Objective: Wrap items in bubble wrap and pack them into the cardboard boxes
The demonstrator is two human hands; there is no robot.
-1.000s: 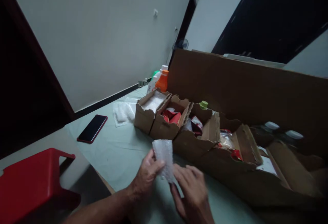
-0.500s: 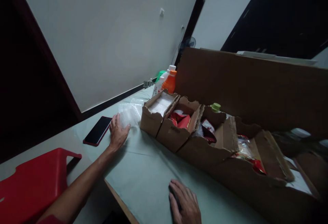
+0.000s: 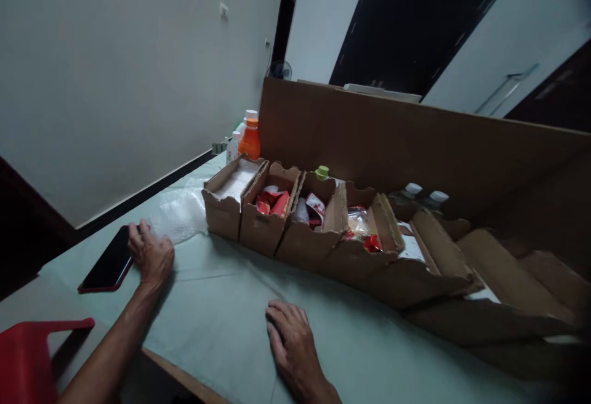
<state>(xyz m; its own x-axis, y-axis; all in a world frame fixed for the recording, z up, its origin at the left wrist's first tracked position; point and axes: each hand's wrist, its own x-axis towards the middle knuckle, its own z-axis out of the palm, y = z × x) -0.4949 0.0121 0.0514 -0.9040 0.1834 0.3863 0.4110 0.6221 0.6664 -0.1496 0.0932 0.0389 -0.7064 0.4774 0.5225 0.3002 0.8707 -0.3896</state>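
Note:
My left hand [image 3: 151,256] rests on the table, palm down, fingers a little bent and thumb apart. Its fingertips reach the right edge of a black-screened phone [image 3: 108,259] with a red rim; whether they press on it I cannot tell. Just beyond the hand lies clear bubble wrap [image 3: 182,214], partly crumpled. Palm down near the table's front, my right hand [image 3: 292,339] has its fingers loosely bent and the thumb slightly apart, with nothing visible in it.
A row of cardboard bins [image 3: 262,231] holding plastic sheets and red packets runs along the table [image 3: 217,305]. Behind them stands a tall cardboard panel [image 3: 369,127]. An orange bottle [image 3: 250,140] is at the back left, and a red stool [image 3: 28,355] at the lower left.
My view has turned to the right. My left hand has shifted off the bubble wrap toward the phone's edge. The right hand stays on the table.

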